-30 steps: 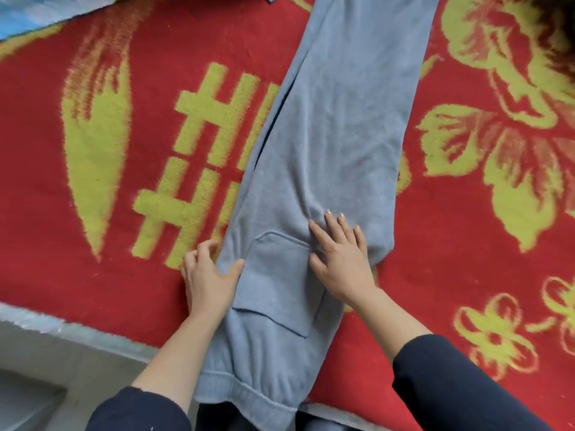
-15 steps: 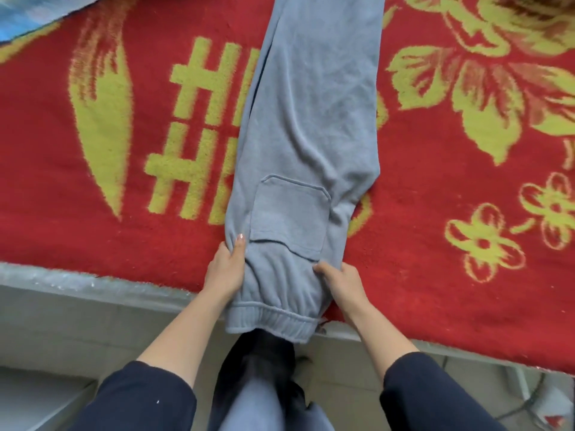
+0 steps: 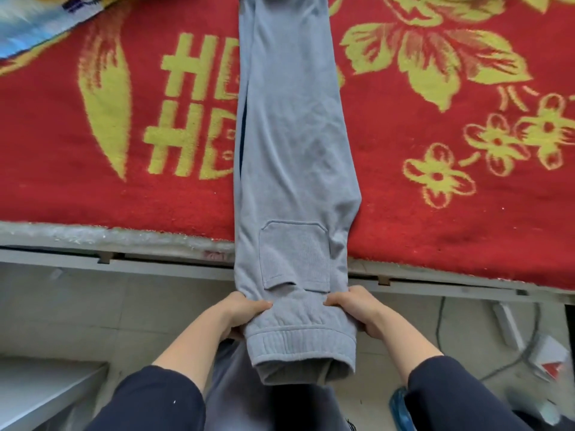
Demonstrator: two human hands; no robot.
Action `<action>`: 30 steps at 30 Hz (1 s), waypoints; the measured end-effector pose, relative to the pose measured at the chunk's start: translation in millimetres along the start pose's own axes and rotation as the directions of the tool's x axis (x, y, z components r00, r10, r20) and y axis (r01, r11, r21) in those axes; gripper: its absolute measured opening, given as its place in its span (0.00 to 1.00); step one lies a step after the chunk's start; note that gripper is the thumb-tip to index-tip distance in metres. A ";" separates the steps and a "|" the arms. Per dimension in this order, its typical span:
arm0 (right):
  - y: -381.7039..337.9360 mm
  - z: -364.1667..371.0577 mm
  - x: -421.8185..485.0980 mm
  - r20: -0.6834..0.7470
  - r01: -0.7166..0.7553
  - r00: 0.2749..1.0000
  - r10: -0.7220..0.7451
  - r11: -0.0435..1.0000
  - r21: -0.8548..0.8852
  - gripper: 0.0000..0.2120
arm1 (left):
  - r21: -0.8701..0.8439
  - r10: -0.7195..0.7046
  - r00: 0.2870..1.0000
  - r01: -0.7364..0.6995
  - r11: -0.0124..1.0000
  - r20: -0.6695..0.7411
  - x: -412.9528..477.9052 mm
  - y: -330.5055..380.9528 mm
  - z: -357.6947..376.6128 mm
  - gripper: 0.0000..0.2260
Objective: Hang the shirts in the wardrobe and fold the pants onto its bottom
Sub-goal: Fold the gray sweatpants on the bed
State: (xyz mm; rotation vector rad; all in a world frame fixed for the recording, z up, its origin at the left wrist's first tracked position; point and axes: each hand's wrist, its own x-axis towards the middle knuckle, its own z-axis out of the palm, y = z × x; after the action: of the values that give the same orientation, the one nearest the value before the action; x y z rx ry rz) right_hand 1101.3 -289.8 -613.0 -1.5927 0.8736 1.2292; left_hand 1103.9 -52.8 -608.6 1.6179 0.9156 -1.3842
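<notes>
Clearly, left hand and right hand grip the waistband of the grey pants with curled fingers; beyond the fingers the legs lie on the bed, where a tug could drag them off.

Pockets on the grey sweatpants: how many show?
1: a patch pocket on the sweatpants, just beyond the left hand and right hand at the waistband. The underside may hide others.

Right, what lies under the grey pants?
Under the grey pants lies the red blanket; its yellow lettering is partly hidden beneath them. The ribbed end overhangs the bed edge, gripped by the left hand and right hand.
</notes>
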 end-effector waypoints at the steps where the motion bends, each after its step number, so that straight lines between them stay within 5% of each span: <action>1: 4.0 -2.9 -2.4 0.001 -0.002 1.000 0.002 1.000 -0.002 0.13 | -0.012 0.005 1.000 -0.005 1.000 0.016 -3.3 -2.7 1.4 0.17; 6: -34.1 -25.1 -10.6 -0.118 0.240 0.968 -0.221 0.952 0.190 0.34 | -0.309 0.247 0.962 -0.270 0.912 -0.112 -11.5 27.8 -12.6 0.23; 8: -65.5 -34.6 -14.7 -0.066 0.267 0.963 -0.260 0.906 0.327 0.23 | -0.422 0.343 0.926 -0.377 0.824 -0.157 -16.9 55.2 -25.8 0.25; 10: -97.1 -43.2 -18.0 -0.037 0.244 0.967 -0.250 0.887 0.393 0.10 | -0.521 0.371 0.915 -0.398 0.755 -0.161 -24.5 87.8 -40.4 0.15; 13: -147.5 -57.9 -11.0 -0.093 0.315 0.946 -0.310 0.816 0.485 0.21 | -0.625 0.417 0.893 -0.425 0.655 -0.170 -24.7 139.4 -65.9 0.06; 16: -203.4 -72.8 3.0 -0.111 0.375 0.918 -0.380 0.745 0.551 0.26 | -0.653 0.458 0.869 -0.459 0.602 -0.189 -19.4 194.0 -92.4 0.06; 21: -287.3 -89.2 43.3 -0.183 0.386 0.920 -0.346 0.730 0.564 0.15 | -0.668 0.420 0.882 -0.445 0.597 -0.213 1.8 277.1 -135.0 0.07; 30: -421.0 -124.4 100.9 -0.287 0.439 0.898 -0.332 0.691 0.574 0.16 | -0.602 0.466 0.850 -0.510 0.614 -0.245 45.7 411.6 -197.8 0.09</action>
State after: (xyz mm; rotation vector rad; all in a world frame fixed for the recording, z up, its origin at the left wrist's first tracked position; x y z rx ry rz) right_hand 1551.1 -267.6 -600.3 -1.2323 0.8676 0.4241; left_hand 1562.4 -43.8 -590.2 1.2215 0.7811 -0.5243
